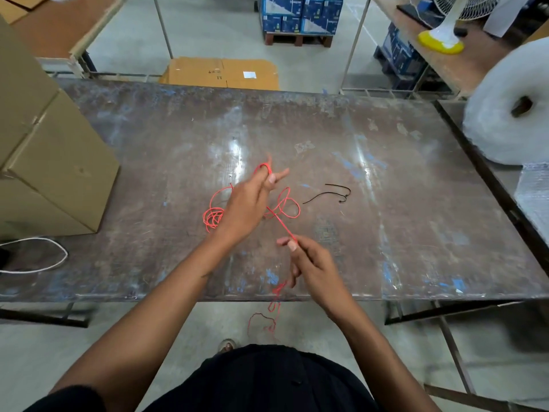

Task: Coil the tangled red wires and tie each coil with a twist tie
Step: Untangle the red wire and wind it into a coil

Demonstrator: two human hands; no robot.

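Observation:
A thin red wire (285, 205) lies in loose loops on the worn metal table (386, 233), with a tighter tangle (212, 217) left of my wrist. My left hand (249, 203) is raised over the tangle, with a turn of the wire looped around its fingertips. My right hand (309, 260) pinches a taut stretch of the same wire between thumb and forefinger. From there the wire trails off the table's front edge and hangs in curls (271, 310) toward the floor. Black twist ties (329, 194) lie on the table to the right of the loops.
Stacked cardboard boxes (50, 162) stand on the table's left end. A white cord (38, 255) curls near the front left edge. A big roll of bubble wrap (505, 108) sits at the right. A flattened carton (219, 73) lies on the floor beyond the table.

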